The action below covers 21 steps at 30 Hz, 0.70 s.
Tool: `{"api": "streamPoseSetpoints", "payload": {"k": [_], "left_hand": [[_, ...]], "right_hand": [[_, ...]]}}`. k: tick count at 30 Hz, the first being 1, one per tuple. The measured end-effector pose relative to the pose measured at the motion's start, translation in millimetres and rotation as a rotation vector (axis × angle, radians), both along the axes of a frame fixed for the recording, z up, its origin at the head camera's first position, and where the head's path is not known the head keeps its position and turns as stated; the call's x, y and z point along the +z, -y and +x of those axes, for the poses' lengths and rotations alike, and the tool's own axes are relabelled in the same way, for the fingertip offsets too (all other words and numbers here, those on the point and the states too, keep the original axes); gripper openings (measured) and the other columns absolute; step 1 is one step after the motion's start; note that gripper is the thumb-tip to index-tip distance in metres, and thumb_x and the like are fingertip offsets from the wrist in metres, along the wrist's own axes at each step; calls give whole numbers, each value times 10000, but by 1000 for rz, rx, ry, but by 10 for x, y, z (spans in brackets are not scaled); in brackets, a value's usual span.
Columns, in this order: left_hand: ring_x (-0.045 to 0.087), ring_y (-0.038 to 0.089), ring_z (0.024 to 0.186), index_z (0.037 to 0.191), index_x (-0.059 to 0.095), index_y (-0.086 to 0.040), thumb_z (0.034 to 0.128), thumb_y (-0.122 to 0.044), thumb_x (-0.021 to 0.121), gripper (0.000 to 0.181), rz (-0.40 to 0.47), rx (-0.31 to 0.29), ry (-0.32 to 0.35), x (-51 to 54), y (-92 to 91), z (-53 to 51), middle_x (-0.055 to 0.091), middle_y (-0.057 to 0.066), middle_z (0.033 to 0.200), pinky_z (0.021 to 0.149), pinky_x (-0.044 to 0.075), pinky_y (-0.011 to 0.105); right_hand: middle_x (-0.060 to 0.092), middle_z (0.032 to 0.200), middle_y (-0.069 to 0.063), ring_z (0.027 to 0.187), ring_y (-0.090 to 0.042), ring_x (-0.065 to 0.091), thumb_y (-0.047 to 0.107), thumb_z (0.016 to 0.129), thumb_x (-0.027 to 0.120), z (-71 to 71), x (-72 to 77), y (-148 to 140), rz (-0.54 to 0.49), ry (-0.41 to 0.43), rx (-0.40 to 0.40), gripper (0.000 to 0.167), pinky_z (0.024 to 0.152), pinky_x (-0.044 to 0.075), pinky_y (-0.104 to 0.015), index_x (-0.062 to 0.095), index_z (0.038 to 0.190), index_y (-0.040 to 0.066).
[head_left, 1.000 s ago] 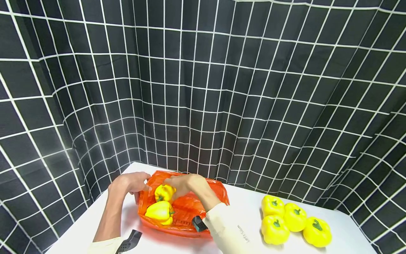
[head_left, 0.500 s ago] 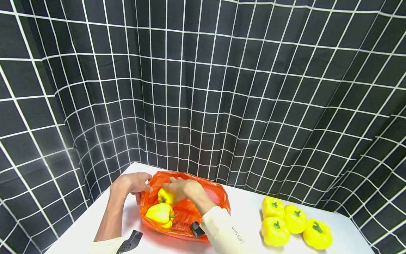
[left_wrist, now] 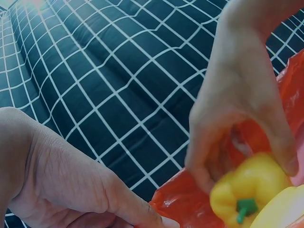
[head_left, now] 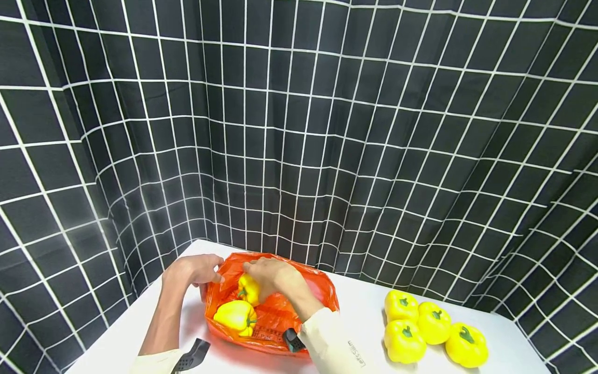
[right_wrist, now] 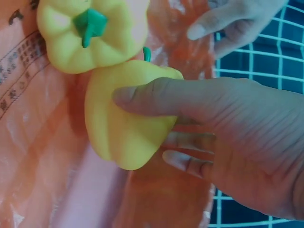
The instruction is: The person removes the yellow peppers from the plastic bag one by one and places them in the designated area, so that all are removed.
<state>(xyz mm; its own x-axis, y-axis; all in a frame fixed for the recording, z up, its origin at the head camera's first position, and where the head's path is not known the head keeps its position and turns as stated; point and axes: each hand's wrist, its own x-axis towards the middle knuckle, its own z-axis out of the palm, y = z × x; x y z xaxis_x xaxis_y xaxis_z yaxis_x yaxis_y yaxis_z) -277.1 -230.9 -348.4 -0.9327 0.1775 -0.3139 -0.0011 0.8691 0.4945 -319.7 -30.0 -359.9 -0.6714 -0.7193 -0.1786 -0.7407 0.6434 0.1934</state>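
Observation:
An orange-red plastic bag (head_left: 322, 278) lies with its mouth spread wide on the white table. Inside it, my right hand (head_left: 275, 276) grips a yellow bell pepper (head_left: 249, 290), thumb on one side and fingers on the other in the right wrist view. A second yellow bell pepper (head_left: 235, 316) rests in the bag close to the first, its green stem pointing right in the head view. At the bag's left rim, my left hand (head_left: 193, 269) pinches the plastic between thumb and fingers; some of those fingers are hidden.
To the right on the white table (head_left: 359, 311) sits a cluster of several yellow bell peppers (head_left: 434, 323), stems up. A black curtain with white grid lines (head_left: 299, 156) hangs behind the table. Something pink (right_wrist: 90, 190) shows in the bag; its kind is unclear.
My right hand has shifted the bell pepper slightly to the right and tilted it, the fingers closing around it. My left hand stays at the bag's rim.

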Motion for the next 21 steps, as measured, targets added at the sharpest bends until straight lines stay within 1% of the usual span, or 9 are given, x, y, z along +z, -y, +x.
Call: {"api": "streamPoseSetpoints", "payload": {"k": [3, 6, 7, 8, 10, 12, 15, 19, 21], "left_hand": [[743, 182, 615, 1374, 595, -44, 996, -151, 664, 398, -8, 4, 4, 2, -9, -5, 754, 65, 680, 767, 564, 386], [741, 177, 612, 1405, 578, -36, 995, -154, 670, 436, -10, 12, 9, 12, -17, -4, 751, 60, 675, 795, 584, 409], [742, 174, 613, 1404, 578, -30, 994, -154, 673, 439, -14, 6, 6, 14, -17, -4, 751, 60, 676, 803, 592, 419], [744, 177, 614, 1401, 579, -24, 991, -152, 676, 440, -17, -2, 3, 14, -17, -5, 750, 61, 676, 810, 599, 429], [749, 184, 617, 1402, 579, -18, 987, -154, 684, 450, -19, -7, 4, 13, -19, -4, 748, 58, 681, 840, 613, 454], [752, 188, 623, 1392, 582, -12, 985, -156, 689, 445, -25, -19, 0, 6, -18, -7, 742, 56, 679, 857, 622, 467], [755, 194, 627, 1363, 595, -12, 986, -153, 689, 413, -27, -35, -3, 6, -19, -7, 739, 59, 678, 826, 620, 442], [747, 181, 621, 1303, 621, -21, 987, -143, 677, 343, -22, -49, -9, 12, -15, 0, 742, 57, 681, 750, 581, 386], [744, 176, 626, 1319, 613, -13, 988, -139, 671, 359, -19, -47, -9, 19, -6, 2, 745, 50, 699, 761, 590, 396]], "right_hand": [[667, 1377, 30, 1281, -181, 632, 371, 808, 864, 42, 73, -61, -37, -7, -10, 660, 1113, 521, -309, 556, 1371, 220], [608, 1478, 6, 1297, -228, 616, 394, 827, 844, 97, 158, -148, -110, 6, -28, 688, 1129, 513, -349, 537, 1415, 212], [609, 1466, 9, 1278, -224, 618, 393, 829, 847, 118, 186, -190, -141, 14, -24, 706, 1113, 521, -343, 530, 1432, 209], [621, 1415, 20, 1224, -206, 618, 381, 829, 852, 141, 218, -237, -180, 38, -24, 709, 1059, 540, -324, 527, 1435, 209], [631, 1318, 28, 1141, -174, 599, 333, 830, 863, 194, 297, -353, -278, 102, -3, 711, 992, 546, -288, 523, 1438, 188], [632, 1236, 25, 1105, -148, 580, 268, 827, 864, 253, 375, -499, -394, 178, 40, 709, 963, 538, -256, 517, 1435, 154], [640, 1259, -19, 1134, -160, 593, 170, 809, 851, 358, 485, -751, -566, 267, 105, 715, 1016, 545, -293, 495, 1426, 100], [649, 1271, -42, 1159, -169, 637, 144, 767, 848, 505, 580, -1155, -713, 251, 154, 722, 1056, 560, -356, 483, 1388, 93], [643, 1288, -22, 1163, -164, 652, 152, 766, 858, 592, 617, -1390, -776, 245, 132, 718, 1059, 569, -366, 489, 1381, 119]]}}
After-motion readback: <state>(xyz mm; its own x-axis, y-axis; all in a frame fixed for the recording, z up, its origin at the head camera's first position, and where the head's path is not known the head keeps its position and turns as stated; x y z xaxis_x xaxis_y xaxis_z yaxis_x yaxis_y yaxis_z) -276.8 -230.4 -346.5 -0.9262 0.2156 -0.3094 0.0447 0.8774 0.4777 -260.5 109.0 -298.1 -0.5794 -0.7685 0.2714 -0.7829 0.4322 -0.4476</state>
